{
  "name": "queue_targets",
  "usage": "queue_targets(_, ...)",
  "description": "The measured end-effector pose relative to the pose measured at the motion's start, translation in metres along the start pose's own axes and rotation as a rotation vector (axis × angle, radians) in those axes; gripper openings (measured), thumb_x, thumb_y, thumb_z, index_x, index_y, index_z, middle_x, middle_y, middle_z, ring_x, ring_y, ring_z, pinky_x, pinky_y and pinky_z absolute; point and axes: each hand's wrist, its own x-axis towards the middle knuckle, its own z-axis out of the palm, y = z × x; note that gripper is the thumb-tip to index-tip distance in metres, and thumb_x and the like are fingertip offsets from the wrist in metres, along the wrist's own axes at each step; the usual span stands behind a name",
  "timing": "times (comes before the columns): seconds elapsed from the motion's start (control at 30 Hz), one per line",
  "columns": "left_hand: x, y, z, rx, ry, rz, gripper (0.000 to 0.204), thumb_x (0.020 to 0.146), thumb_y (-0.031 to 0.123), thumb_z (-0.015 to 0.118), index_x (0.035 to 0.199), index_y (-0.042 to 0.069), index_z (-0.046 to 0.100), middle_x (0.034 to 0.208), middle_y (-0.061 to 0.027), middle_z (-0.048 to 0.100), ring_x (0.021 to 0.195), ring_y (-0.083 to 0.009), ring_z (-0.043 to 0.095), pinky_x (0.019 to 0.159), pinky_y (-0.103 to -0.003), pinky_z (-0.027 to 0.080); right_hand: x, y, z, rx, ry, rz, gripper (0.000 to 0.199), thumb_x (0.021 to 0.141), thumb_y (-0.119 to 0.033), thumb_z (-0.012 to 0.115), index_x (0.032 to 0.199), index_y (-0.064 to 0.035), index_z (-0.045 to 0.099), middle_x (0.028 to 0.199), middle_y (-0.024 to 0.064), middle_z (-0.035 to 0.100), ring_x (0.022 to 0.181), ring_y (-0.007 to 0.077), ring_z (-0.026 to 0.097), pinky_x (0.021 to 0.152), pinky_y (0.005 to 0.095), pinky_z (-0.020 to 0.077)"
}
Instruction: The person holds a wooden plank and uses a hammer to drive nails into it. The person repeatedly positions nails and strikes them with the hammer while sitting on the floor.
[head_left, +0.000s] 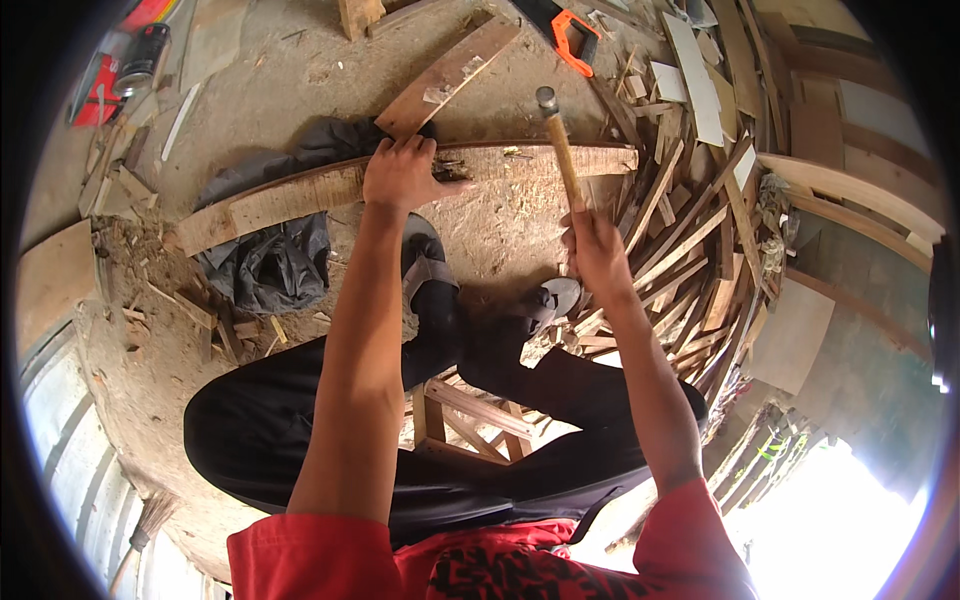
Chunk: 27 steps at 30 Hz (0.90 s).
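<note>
Wooden plank [515, 164] mid-frame: on my feed the left hand [400, 175] clasps it, the right hand [599, 250] wraps a hammer [562, 158]; poor aim could bruise the former.

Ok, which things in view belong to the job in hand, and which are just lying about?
In use:
hammer, in right grip
long plank, left grip on it

Lying about:
orange-handled saw
black can
scrap wood pile

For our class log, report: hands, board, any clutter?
Right hand gripping hammer. Left hand on long board. Clutter: black plastic at both board edges.
</note>
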Motion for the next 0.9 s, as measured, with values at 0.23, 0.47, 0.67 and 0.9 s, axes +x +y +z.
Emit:
queue_targets(0.23,-0.003,-0.003,-0.001,-0.017,-0.045,-0.015,0.081,0.062,0.080,0.076,0.094,0.006,0.069,0.092,-0.0100,0.072,0.086,-0.0235,0.071,0.080,-0.037,0.053,0.014,0.011,-0.019,-0.275,0.052,-0.225,0.041,0.102,-0.029,0.062,0.126,0.0012,0.047,0.079,0.0123,0.067,0.057,0.0209,0.064,0.054,0.0379,0.0513)
queue_targets(0.47,-0.003,-0.005,-0.001,0.003,-0.068,-0.029,0.081,0.062,0.081,0.075,0.093,0.006,0.069,0.095,-0.0099,0.073,0.088,-0.0233,0.071,0.081,-0.037,0.053,-0.006,0.011,0.005,-0.425,0.217,-0.279,0.028,0.099,-0.022,0.062,0.110,0.0039,0.058,0.095,0.0289,0.069,0.084,0.0454,0.070,0.074,0.0518,0.0541)
queue_targets(0.67,-0.001,-0.003,-0.003,-0.032,-0.115,-0.035,0.085,0.065,0.082,0.073,0.097,0.003,0.070,0.100,-0.0133,0.073,0.091,-0.0257,0.072,0.087,-0.040,0.052,0.004,0.041,0.031,-0.554,0.219,-0.339,0.029,0.102,-0.024,0.060,0.108,0.0019,0.051,0.087,0.0216,0.068,0.078,0.0417,0.068,0.073,0.0510,0.0532)
queue_targets(0.9,-0.005,-0.007,0.000,0.001,-0.085,-0.041,0.083,0.063,0.081,0.074,0.095,0.005,0.070,0.099,-0.0126,0.075,0.092,-0.0242,0.073,0.084,-0.038,0.054,0.000,-0.016,0.032,-0.059,-0.146,0.006,0.037,0.098,-0.021,0.063,0.110,0.0048,0.039,0.088,0.0305,0.064,0.079,0.0496,0.065,0.071,0.0561,0.0511)
